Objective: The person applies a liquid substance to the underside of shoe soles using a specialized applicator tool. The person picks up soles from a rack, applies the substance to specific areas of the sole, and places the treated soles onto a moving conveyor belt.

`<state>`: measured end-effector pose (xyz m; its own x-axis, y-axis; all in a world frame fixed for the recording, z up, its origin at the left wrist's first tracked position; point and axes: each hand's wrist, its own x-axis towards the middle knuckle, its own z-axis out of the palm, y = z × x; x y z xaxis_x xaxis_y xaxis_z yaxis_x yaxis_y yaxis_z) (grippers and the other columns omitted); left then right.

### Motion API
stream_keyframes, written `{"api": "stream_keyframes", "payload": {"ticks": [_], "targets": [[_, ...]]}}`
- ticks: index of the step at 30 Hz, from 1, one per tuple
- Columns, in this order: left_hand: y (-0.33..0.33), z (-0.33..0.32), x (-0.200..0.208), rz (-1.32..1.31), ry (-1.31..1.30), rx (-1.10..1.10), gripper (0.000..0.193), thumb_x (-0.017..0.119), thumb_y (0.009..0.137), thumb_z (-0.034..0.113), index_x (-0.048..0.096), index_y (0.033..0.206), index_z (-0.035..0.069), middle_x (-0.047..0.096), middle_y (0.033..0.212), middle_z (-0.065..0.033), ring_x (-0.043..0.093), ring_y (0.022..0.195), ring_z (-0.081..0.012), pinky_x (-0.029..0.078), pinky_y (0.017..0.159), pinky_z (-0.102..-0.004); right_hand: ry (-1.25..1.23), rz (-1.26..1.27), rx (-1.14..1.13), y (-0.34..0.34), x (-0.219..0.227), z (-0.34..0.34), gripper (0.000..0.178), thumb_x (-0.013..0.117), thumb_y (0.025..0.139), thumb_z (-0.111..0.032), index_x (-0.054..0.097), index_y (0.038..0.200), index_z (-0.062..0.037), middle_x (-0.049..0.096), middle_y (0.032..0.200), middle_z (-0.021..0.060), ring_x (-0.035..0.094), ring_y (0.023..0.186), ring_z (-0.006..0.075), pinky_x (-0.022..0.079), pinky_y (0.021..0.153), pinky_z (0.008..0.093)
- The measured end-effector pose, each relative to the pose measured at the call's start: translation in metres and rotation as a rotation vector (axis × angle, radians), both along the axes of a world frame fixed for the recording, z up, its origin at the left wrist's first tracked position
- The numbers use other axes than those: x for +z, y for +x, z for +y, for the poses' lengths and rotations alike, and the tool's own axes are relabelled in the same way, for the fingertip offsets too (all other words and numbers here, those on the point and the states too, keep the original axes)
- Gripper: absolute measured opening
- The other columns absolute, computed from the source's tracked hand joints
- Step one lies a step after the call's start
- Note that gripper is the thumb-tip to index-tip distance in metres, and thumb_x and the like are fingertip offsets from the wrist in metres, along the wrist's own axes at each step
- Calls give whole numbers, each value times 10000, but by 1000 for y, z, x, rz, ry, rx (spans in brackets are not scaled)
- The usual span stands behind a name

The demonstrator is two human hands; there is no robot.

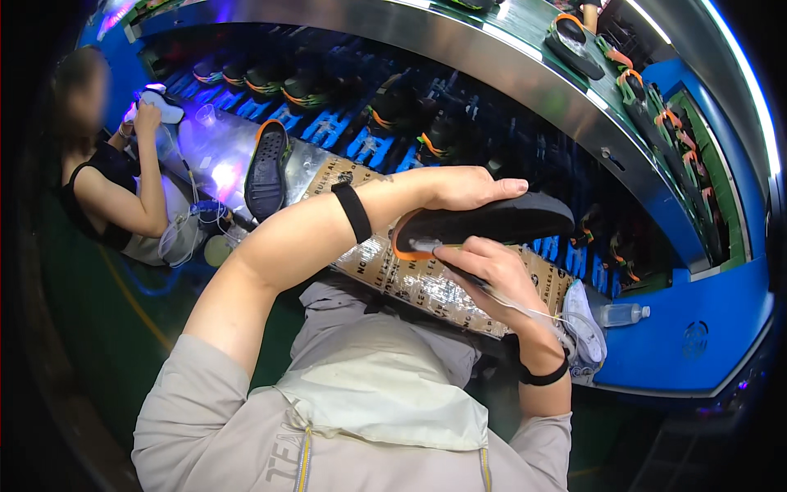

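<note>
My left hand (471,189) is closed on a black shoe sole (512,217) with an orange-edged end, holding it tilted above the bench. The thumb lies along its top edge, while most of the fingers are hidden. In my right hand (492,275) is a slim brush-like tool (425,244) with a pale tip, which meets the sole at its orange end. A thin white tube runs back from that hand past the wrist. Left of my arms, another black sole (268,168) with an orange rim lies on the bench.
Brown printed sheeting under clear film covers the bench (393,271). A white shoe (584,324) and a clear bottle (623,315) are at right. Shoe parts (307,90) line a blue rack behind; more ride an upper conveyor (525,20). A co-worker (123,176) handles a white shoe at left.
</note>
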<state>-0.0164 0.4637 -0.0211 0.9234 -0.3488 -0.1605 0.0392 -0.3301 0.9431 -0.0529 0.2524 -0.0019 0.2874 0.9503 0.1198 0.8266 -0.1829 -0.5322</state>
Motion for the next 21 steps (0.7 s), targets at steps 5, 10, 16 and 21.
{"api": "stream_keyframes", "payload": {"ticks": [5,10,16,21], "targets": [[8,6,-24,16,47,86,889,424,1084,756,797,1196,-43,780,1113,-177,712,1035,-233,550,976,-399,25,-42,127,5,-12,-5,324,823,918,-166,790,1232,-93,667,917,101,662,903,318,531,830,441],[-13,57,-79,-18,-634,447,857,258,1142,701,641,1455,1,718,1346,-114,670,1205,-192,523,1090,-383,278,98,-128,4,-17,-20,274,840,845,-51,816,1117,-60,752,886,107,713,809,281,559,798,393],[-133,113,-146,137,-1284,245,1062,342,985,894,409,1670,85,491,1615,-293,450,1490,-545,408,1161,-733,569,596,-598,5,-75,-41,222,754,929,4,783,1148,11,772,956,39,664,815,70,522,713,240],[-186,87,-198,537,-1741,231,1110,407,997,821,223,1723,2,269,1649,-489,375,1493,-669,473,1067,-784,658,856,-655,-2,-113,-29,193,751,966,-11,763,1157,10,733,987,5,589,814,42,468,715,214]]}}
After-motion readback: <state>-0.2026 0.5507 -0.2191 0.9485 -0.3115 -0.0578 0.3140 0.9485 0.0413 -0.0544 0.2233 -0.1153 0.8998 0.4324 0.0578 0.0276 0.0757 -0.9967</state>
